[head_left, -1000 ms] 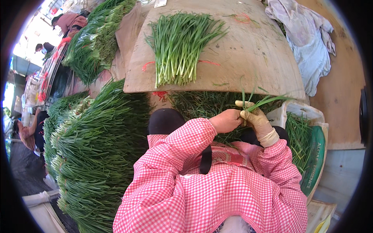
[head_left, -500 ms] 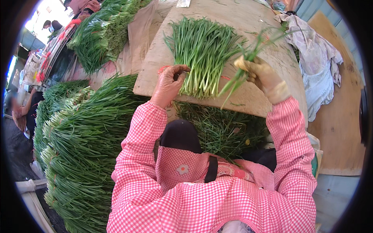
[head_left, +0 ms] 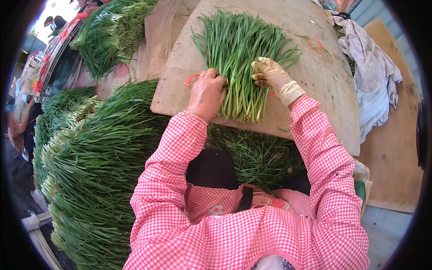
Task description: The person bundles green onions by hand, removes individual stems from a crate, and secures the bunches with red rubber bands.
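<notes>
A thick bundle of garlic chives (head_left: 245, 67) lies on the wooden board, leaves away from me and pale stem ends toward me. My bare left hand (head_left: 208, 92) rests against the bundle's left edge, its fingers curled in and their tips hidden. At the right edge, my gloved right hand (head_left: 273, 81) hovers over or touches the stalks. Its fingers are bent but apart, with no stalk seen between them. One end of a red tie (head_left: 191, 80) sticks out left of the bundle. A short red piece also shows by the right wrist.
The wooden board (head_left: 310, 103) slopes away in front of me. Tied chive bundles (head_left: 99, 148) are stacked high on my left, with more at the far left. Loose green leaves (head_left: 261, 157) lie below the board's near edge. Cloths (head_left: 371, 76) hang at the right.
My right hand has moved left to the bundle, and the few stalks it held are out of it. My left hand has shifted slightly right, its back now turned up.
</notes>
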Tool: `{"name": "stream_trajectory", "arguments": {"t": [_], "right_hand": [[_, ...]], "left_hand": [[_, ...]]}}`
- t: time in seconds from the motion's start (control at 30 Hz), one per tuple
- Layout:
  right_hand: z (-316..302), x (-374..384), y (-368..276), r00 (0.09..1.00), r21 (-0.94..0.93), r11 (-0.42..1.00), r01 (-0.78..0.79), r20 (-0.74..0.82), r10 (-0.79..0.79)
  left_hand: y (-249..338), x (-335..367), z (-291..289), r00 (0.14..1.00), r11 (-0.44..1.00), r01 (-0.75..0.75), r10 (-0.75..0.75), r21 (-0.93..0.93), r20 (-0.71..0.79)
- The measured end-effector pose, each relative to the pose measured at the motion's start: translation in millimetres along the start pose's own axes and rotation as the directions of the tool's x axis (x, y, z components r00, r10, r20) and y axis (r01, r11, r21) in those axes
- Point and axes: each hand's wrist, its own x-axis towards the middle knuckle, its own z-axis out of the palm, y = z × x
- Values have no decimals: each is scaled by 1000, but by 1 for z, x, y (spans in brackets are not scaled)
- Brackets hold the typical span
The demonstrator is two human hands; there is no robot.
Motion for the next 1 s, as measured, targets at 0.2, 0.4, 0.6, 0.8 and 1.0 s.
{"name": "stream_trajectory", "arguments": {"t": [0.2,0.4,0.6,0.8,1.0], "right_hand": [[-25,-42,-1,938,-137,928,345,16,-346],[-45,-65,44,933,-158,922,354,-3,-359],[4,-77,21,696,-387,590,709,249,-673],[42,-32,15,743,-779,105,618,534,-403],[44,-25,30,770,-803,126,582,495,-401]], "left_hand": [[4,-1,-8,959,919,17,-127,-393,-255],[2,-26,-1,970,624,69,-224,-779,-94],[-2,-27,11,962,675,232,-264,-700,64],[0,-27,7,977,741,142,-211,-656,-26],[27,-66,-23,971,682,234,-200,-693,130]]}}
